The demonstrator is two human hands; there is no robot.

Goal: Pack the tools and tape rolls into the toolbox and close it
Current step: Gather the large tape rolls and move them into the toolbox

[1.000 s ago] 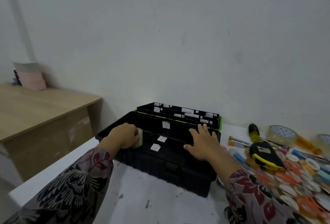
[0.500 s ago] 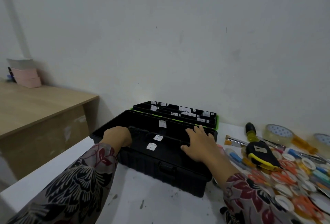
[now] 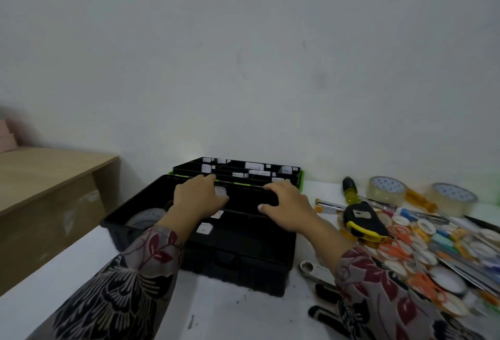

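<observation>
White table (image 3: 243, 320) scuffed, bare wall (image 3: 243, 55), wooden desk (image 3: 48, 166) left

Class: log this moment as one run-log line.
left hand: on inner tray | right hand: on inner tray | toolbox: open, tape roll inside | tools pile: unpacked, on table

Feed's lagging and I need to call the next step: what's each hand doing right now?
Left hand: open, fingers resting on the toolbox, holding nothing.
Right hand: open, fingers spread on the same toolbox, holding nothing.
</observation>
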